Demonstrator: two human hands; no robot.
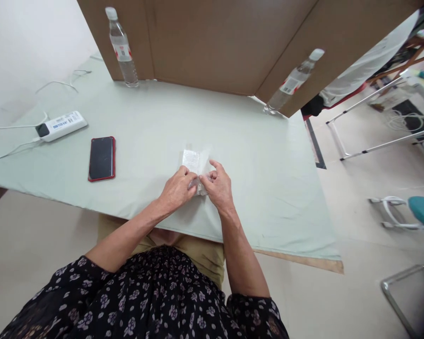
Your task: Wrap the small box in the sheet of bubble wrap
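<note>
A small clear plastic bag [191,159] with a white printed label lies over the cloth-covered table, between my two hands. My left hand [179,186] is closed on its left side, thumb and forefinger pinching the plastic. From the right, my right hand [218,184] pinches the bag near its middle, with the forefinger raised a little. The two thumbs are close together. What is inside the bag is hidden by my fingers and too small to make out.
A phone [102,158] in a red case and a white power strip [62,126] with cables lie to the left. Water bottles [124,59] [294,81] stand against a brown cardboard screen [208,44] at the back. A pale green cloth [268,188] covers the table.
</note>
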